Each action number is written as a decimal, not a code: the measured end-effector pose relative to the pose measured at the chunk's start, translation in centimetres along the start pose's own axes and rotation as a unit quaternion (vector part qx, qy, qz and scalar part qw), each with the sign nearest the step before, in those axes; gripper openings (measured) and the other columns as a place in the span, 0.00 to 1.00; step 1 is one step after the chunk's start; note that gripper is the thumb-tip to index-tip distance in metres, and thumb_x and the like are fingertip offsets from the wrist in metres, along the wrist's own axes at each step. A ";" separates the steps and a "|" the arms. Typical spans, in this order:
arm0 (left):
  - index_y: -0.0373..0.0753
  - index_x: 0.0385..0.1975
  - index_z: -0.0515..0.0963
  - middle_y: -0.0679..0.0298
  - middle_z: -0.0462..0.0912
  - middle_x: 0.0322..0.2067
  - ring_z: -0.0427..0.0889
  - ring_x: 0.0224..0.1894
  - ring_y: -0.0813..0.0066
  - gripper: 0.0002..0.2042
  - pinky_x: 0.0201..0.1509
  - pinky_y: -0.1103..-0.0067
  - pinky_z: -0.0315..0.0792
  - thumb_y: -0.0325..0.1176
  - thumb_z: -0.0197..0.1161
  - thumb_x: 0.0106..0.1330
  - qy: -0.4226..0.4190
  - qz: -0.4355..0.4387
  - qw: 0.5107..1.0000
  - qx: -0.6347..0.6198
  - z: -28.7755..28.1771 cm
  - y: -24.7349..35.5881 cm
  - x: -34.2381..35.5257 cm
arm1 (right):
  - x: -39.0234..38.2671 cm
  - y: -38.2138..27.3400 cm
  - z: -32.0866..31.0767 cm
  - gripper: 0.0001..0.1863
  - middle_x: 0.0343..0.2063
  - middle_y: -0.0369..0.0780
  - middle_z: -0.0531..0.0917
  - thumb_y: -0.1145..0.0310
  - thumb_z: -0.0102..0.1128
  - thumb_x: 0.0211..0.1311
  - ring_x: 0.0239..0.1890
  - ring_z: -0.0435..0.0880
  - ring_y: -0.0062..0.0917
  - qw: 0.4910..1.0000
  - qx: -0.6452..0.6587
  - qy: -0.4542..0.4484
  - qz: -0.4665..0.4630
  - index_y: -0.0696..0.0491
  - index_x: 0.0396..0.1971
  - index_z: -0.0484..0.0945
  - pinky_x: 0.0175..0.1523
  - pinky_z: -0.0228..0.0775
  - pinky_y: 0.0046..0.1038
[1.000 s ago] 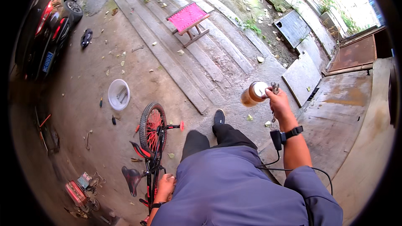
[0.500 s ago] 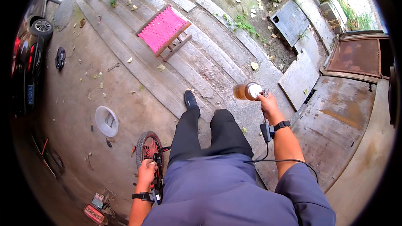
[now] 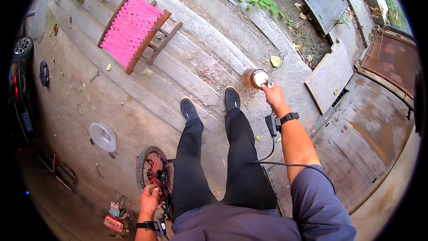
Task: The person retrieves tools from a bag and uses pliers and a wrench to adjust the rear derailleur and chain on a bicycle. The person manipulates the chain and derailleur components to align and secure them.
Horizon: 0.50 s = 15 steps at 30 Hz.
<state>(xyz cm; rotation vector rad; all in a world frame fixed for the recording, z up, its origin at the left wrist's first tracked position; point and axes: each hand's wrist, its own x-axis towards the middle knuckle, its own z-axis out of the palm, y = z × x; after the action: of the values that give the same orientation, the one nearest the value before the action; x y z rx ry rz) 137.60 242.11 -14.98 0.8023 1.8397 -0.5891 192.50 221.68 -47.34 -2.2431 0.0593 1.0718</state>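
Observation:
In my right hand (image 3: 273,94) is a clear bottle (image 3: 248,78) of amber liquid. My fingers close at its white lid (image 3: 258,78), beside a small metal loop. It hangs tilted over the stone paving, ahead of my feet. My left hand (image 3: 150,198) is low on the left with its fingers curled; I cannot see whether anything is inside them. Just beyond that hand stands a small bicycle wheel (image 3: 153,168) with red spokes and a black tyre.
A pink woven folding stool (image 3: 131,27) stands on the stone steps (image 3: 196,53). At left are a translucent basin (image 3: 103,137), a wrench (image 3: 95,76), a red toolbox (image 3: 115,224) and a dark car (image 3: 20,91). A stone slab (image 3: 330,78) and rusty metal sheet (image 3: 365,125) lie right.
My view has shifted and both feet now show below me. The stool appears larger and farther left. My right hand still carries the bottle; the left remains curled near the wheel.

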 end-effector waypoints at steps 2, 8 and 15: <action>0.36 0.55 0.74 0.61 0.85 0.42 0.79 0.32 0.81 0.14 0.24 0.79 0.75 0.33 0.57 0.74 -0.001 -0.006 1.000 -0.010 2.0 0.9 0.7 | 1.2 -0.4 -0.4 0.10 0.26 0.37 0.85 0.66 0.67 0.63 0.28 0.81 0.20 0.999 -0.035 -0.014 0.030 0.56 0.37 0.84 0.37 0.74 0.30; 0.34 0.54 0.73 0.59 0.85 0.44 0.83 0.40 0.76 0.14 0.36 0.79 0.78 0.32 0.57 0.74 -0.011 0.012 1.000 -0.009 3.2 3.4 1.8 | 2.6 1.3 0.0 0.09 0.28 0.40 0.88 0.66 0.66 0.65 0.30 0.85 0.25 0.992 -0.122 -0.041 -0.015 0.57 0.37 0.84 0.39 0.75 0.31; 0.31 0.54 0.73 0.58 0.85 0.42 0.83 0.38 0.76 0.14 0.40 0.80 0.76 0.30 0.57 0.74 -0.002 -0.017 1.000 -0.025 3.7 5.8 -0.2 | 2.4 5.4 0.0 0.11 0.28 0.35 0.86 0.66 0.66 0.65 0.30 0.82 0.20 0.978 -0.197 -0.064 0.020 0.56 0.42 0.84 0.37 0.73 0.30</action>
<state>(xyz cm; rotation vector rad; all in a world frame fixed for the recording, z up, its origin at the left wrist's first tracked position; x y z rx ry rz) 144.30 243.26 -16.39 0.7363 1.8601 -0.5637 192.46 217.97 -51.91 -2.5195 -0.1797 1.3433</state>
